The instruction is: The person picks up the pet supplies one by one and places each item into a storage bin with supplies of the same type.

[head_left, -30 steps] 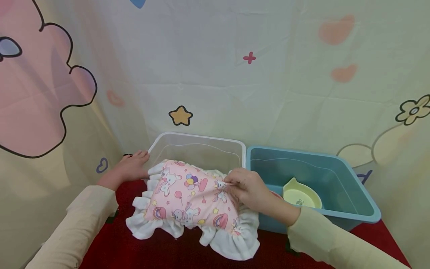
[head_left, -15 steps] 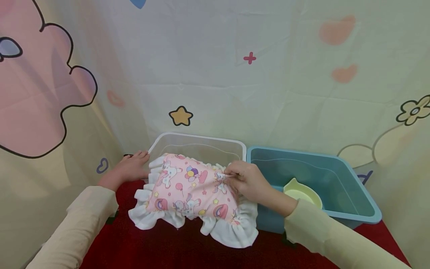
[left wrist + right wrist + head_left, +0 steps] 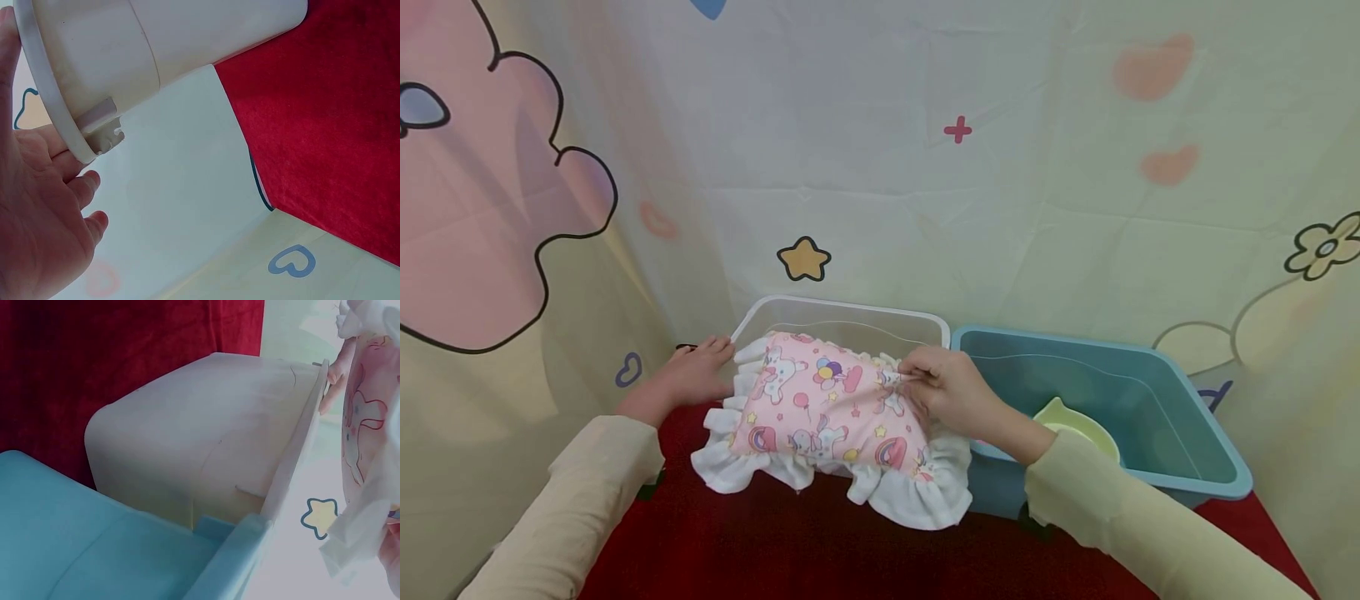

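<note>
My right hand (image 3: 951,392) pinches the upper face of a small pink pillow (image 3: 827,408) near its right end. The pillow has unicorn prints and a white ruffled edge. It hangs over the front of a white plastic bin (image 3: 850,307), whose front wall it hides. My left hand (image 3: 700,372) holds the bin's left rim, and in the left wrist view its thumb and fingers lie on either side of the rim (image 3: 47,87). In the right wrist view the pillow (image 3: 369,425) is above the bin's opening side, with my right hand (image 3: 392,550) partly cut off.
A teal bin (image 3: 1075,342) stands against the white bin's right side. Inside it lies a pale yellow-green dish (image 3: 1078,427) with a pointed end, partly hidden by my right arm. Both bins stand on a red cloth (image 3: 775,558), before a printed curtain (image 3: 880,167).
The right hand has raised the pillow and moved it slightly away from me, toward the white bin. The left hand has stayed at the bin's rim.
</note>
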A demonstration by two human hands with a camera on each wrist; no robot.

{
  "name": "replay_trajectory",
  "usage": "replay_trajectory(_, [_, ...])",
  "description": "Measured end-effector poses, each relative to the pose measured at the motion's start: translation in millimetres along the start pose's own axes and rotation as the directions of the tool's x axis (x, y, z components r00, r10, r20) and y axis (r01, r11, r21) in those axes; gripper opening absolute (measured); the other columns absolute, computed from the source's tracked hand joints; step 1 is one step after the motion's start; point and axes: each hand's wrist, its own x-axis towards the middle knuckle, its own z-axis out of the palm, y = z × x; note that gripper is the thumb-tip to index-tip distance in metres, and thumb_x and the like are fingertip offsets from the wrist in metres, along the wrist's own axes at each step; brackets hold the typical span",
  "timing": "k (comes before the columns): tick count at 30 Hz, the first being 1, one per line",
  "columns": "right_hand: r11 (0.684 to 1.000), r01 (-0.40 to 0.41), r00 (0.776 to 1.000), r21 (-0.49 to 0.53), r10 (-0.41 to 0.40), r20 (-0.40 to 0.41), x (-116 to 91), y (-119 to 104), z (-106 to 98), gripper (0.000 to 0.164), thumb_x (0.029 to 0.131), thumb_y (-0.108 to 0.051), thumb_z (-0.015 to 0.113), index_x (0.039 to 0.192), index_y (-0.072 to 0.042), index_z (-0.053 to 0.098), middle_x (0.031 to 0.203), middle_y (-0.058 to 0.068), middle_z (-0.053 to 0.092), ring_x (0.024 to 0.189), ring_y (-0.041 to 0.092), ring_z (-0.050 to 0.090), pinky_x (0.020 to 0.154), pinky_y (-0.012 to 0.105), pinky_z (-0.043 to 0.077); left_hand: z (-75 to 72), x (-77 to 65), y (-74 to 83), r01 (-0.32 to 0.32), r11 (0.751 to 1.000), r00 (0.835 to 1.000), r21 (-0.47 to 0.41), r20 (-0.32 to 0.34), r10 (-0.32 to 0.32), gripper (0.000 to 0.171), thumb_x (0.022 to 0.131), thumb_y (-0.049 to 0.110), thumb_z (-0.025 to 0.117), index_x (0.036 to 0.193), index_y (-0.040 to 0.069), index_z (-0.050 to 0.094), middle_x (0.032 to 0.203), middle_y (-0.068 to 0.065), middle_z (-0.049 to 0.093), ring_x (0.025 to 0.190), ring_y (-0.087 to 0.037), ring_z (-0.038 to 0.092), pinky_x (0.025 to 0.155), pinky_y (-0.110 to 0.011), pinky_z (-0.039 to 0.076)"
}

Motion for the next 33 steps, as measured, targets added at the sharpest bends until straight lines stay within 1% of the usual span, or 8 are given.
replay_trajectory(3, [1.000, -0.026, 1.000, -0.002, 0.026, 0.008, 2.7, 0.9, -1.2, 0.011, 0.076, 0.004, 0.063, 0.076, -0.006, 0.062, 0.068, 0.001, 0.051, 0.065, 0.010, 0.042, 0.056, 0.019, 0.036, -0.1, 0.6, 0.5, 0.002, 1.000, 1.000, 0.027, 0.010, -0.002, 0.079, 0.078, 0.046, 0.052, 0.134, -0.006, 0.031, 0.139, -0.026, 0.027, 0.129, -0.044, 0.021, 0.098, -0.060, 0.020])
replay_trajectory(8, [0.999, -0.041, 0.999, -0.032, 0.041, 0.004, 9.7, 4.7, -1.7, 0.009, 0.076, 0.004, 0.062, 0.077, -0.006, 0.063, 0.070, 0.002, 0.054, 0.065, 0.011, 0.043, 0.056, 0.019, 0.037, 1.6, 2.3, -1.4, -0.003, 0.998, 1.000, 0.068, 0.013, 0.002, 0.077, 0.080, 0.046, 0.052, 0.133, -0.007, 0.032, 0.139, -0.027, 0.028, 0.128, -0.044, 0.022, 0.097, -0.060, 0.022])
replay_trajectory(14, [0.995, -0.083, 0.996, -0.046, 0.084, 0.005, 16.5, 8.0, -2.0, 0.006, 0.077, 0.001, 0.062, 0.077, -0.005, 0.063, 0.071, 0.003, 0.054, 0.067, 0.013, 0.045, 0.058, 0.020, 0.038, 2.8, 2.0, -2.3, -0.007, 0.998, 1.000, 0.068, 0.020, 0.006, 0.072, 0.083, 0.043, 0.048, 0.133, -0.007, 0.032, 0.139, -0.026, 0.029, 0.128, -0.045, 0.022, 0.097, -0.060, 0.022])
replay_trajectory(20, [0.993, -0.107, 0.994, -0.050, 0.109, 0.028, 20.4, 12.4, -3.2, 0.002, 0.080, -0.003, 0.062, 0.080, -0.003, 0.063, 0.072, 0.004, 0.055, 0.067, 0.014, 0.044, 0.057, 0.021, 0.038, 1.0, 0.0, 0.4, -0.008, 0.998, 1.000, 0.070, 0.023, 0.007, 0.070, 0.084, 0.040, 0.049, 0.133, -0.007, 0.032, 0.139, -0.026, 0.028, 0.128, -0.044, 0.023, 0.096, -0.060, 0.022])
replay_trajectory(24, [0.992, -0.118, 0.992, -0.053, 0.120, 0.034, 23.9, 14.7, -3.5, 0.004, 0.080, -0.006, 0.062, 0.080, -0.002, 0.063, 0.071, 0.004, 0.054, 0.065, 0.014, 0.044, 0.056, 0.021, 0.037, 0.4, 0.1, 0.8, -0.010, 0.998, 1.000, 0.067, 0.017, 0.009, 0.070, 0.084, 0.040, 0.050, 0.132, -0.007, 0.032, 0.139, -0.027, 0.029, 0.128, -0.044, 0.023, 0.096, -0.060, 0.022])
replay_trajectory(28, [0.989, -0.137, 0.989, -0.061, 0.139, 0.043, 27.7, 18.3, -3.1, 0.003, 0.081, -0.006, 0.061, 0.081, -0.003, 0.063, 0.071, 0.003, 0.054, 0.065, 0.014, 0.044, 0.056, 0.022, 0.037, 0.6, 1.2, 0.0, -0.022, 0.996, 1.000, 0.088, 0.007, 0.022, 0.071, 0.083, 0.040, 0.051, 0.132, -0.008, 0.033, 0.137, -0.027, 0.030, 0.127, -0.045, 0.025, 0.094, -0.060, 0.025])
replay_trajectory(33, [0.985, -0.162, 0.985, -0.063, 0.166, 0.054, 31.5, 22.0, -2.9, 0.004, 0.081, -0.007, 0.061, 0.081, -0.004, 0.062, 0.072, 0.003, 0.055, 0.065, 0.014, 0.043, 0.057, 0.023, 0.036, 0.5, 2.3, 1.1, -0.010, 0.996, 1.000, 0.084, 0.013, 0.009, 0.070, 0.082, 0.039, 0.050, 0.132, -0.008, 0.033, 0.138, -0.027, 0.030, 0.126, -0.046, 0.026, 0.094, -0.061, 0.025])
